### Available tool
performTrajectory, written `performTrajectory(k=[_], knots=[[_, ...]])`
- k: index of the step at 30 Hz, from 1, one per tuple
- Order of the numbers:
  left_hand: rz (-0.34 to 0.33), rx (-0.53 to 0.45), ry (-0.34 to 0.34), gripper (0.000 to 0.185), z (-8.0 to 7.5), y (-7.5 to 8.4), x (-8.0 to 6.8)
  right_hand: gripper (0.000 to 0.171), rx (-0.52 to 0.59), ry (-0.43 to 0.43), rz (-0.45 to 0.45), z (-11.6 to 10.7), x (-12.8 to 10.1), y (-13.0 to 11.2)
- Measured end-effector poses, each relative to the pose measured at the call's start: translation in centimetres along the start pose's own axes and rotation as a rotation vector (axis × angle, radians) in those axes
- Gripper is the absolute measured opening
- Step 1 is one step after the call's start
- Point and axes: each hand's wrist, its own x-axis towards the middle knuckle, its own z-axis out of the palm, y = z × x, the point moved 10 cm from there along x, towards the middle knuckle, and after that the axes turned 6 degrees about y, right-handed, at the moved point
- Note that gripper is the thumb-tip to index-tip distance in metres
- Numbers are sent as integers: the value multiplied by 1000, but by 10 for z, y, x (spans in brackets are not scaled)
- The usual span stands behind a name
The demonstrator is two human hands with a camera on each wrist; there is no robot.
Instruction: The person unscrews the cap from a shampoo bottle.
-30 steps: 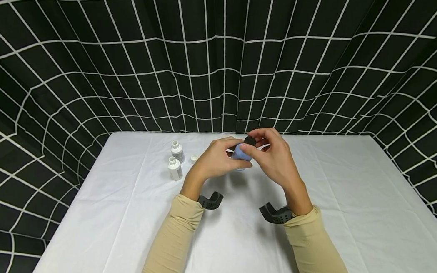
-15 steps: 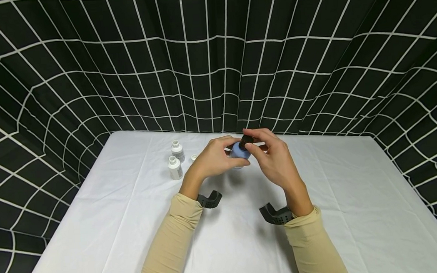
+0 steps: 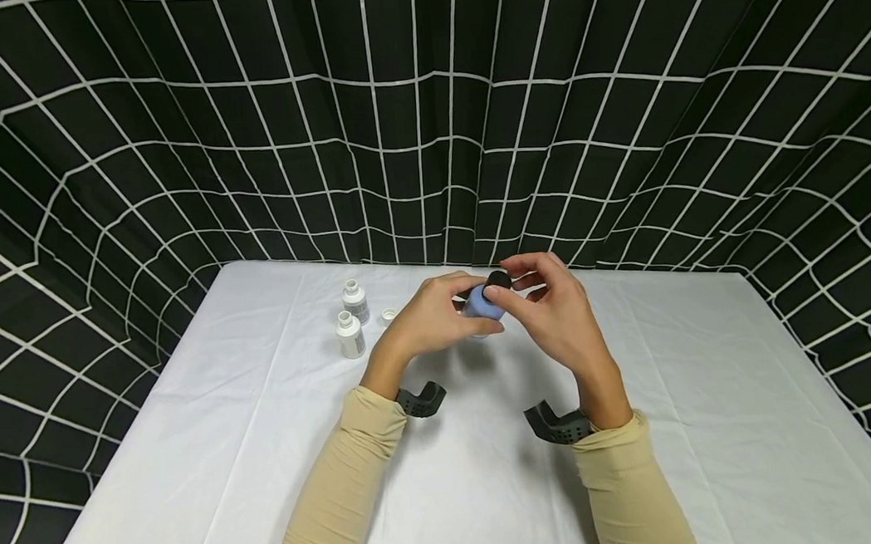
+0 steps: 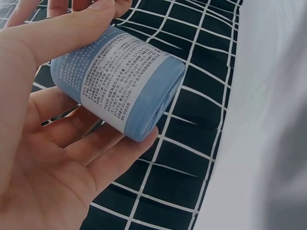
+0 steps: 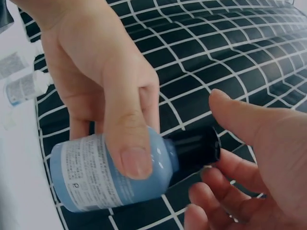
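Observation:
A blue bottle (image 5: 144,163) with a printed white label and a black cap (image 5: 196,147) is held tilted above the table. My left hand (image 3: 438,312) grips its body, the thumb on the near side and the other fingers behind. In the left wrist view the bottle's label and base (image 4: 156,112) show between thumb and fingers. My right hand (image 3: 546,311) is at the cap. In the right wrist view its thumb (image 5: 235,112) stands off the cap, while loosely bent fingers (image 5: 237,167) lie close by the cap's end; the fingertips seem to touch it lightly.
Two white bottles without caps, a rear one (image 3: 355,302) and a front one (image 3: 349,335), stand upright left of my left hand. A small white cap (image 3: 389,316) lies beside them. White cloth covers the table (image 3: 478,486); a black gridded curtain (image 3: 426,123) hangs behind.
Half a second ago my right thumb and fingers were round the black cap; now the thumb is lifted off and the hand has shifted slightly right. The left hand keeps its grip.

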Motion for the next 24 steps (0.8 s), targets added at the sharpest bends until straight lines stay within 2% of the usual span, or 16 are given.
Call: performTrajectory(k=[5,9,20,24], knots=[[-12,16,-2,52,2,0,0,38,-33,31,9,2,0,3],[0,14,-4,52,2,1,0,36,-35,20,6,5,0,3],[13,5,44,55,-6,1,0,35,-10,-71,-129,8,-3,-14],[24,-10,63,54,-7,1,1,39,12,-80,-151,9,-4,-18]])
